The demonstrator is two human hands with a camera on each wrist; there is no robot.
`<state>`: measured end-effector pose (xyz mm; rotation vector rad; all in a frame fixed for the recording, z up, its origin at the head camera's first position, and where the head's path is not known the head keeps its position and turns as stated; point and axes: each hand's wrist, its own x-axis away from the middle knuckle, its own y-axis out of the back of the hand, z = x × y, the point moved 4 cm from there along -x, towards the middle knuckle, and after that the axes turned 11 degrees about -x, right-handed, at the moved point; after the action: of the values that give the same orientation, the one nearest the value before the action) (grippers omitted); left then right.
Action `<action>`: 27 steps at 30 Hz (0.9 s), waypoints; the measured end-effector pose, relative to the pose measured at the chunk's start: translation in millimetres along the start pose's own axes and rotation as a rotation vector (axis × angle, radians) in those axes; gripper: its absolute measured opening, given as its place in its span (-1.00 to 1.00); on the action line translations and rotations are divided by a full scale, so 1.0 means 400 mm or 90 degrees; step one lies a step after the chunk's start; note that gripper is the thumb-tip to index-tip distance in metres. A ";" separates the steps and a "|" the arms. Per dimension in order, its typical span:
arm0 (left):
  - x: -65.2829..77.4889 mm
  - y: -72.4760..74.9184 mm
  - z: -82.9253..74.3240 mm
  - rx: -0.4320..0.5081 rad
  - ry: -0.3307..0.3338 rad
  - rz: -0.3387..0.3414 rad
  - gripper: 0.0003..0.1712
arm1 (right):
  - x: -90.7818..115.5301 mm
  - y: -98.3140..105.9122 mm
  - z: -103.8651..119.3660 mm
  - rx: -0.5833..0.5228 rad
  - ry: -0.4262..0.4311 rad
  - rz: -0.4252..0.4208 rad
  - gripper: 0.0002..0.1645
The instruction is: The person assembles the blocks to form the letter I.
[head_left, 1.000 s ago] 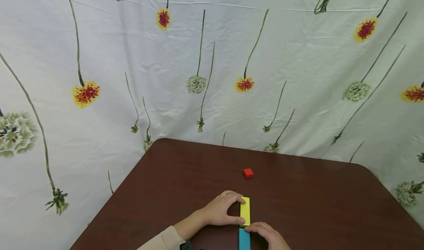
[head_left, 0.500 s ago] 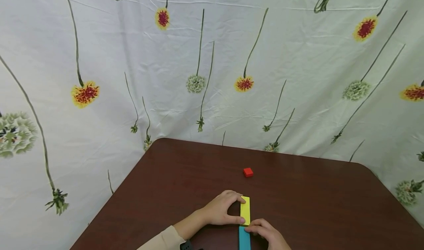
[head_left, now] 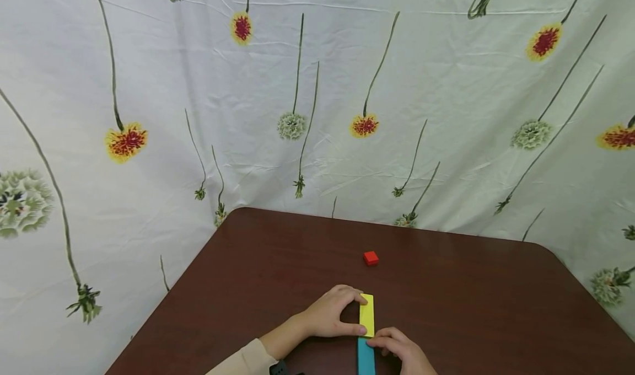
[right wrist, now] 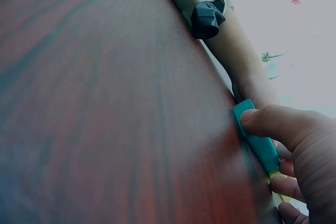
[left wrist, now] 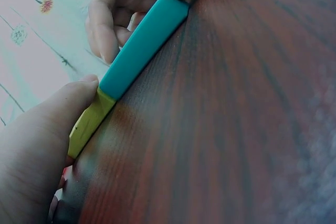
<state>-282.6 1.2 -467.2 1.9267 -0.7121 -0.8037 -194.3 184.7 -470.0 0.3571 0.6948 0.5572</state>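
Note:
A yellow rectangular block [head_left: 367,315] lies flat on the dark table, long side pointing away from me. My left hand [head_left: 329,313] spans it from the left, thumb by the near end and fingertips at the far end. End to end with it lies a teal block [head_left: 366,358], its far end meeting the yellow one in the left wrist view. My right hand [head_left: 404,354] holds the teal block from the right. Its thumb [right wrist: 257,119] presses near the block's near end, while the fingers curl along the far side.
A small red block [head_left: 371,258] sits farther back on the brown table [head_left: 278,253]. Behind the table's far edge hangs a white cloth [head_left: 238,82] printed with flowers. A dark watch-like band [head_left: 279,368] is on the left wrist.
The teal block has slid forward with my right hand, and the narrow gap to the yellow block has closed. My left hand and the yellow block have stayed put.

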 end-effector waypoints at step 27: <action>0.001 -0.002 0.004 -0.003 -0.003 -0.008 -0.43 | 0.002 -0.004 0.001 0.044 0.038 -0.032 -0.48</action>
<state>-283.6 0.5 -468.6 1.9275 -0.7013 -0.8162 -193.2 183.9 -470.9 0.3876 0.7794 0.4977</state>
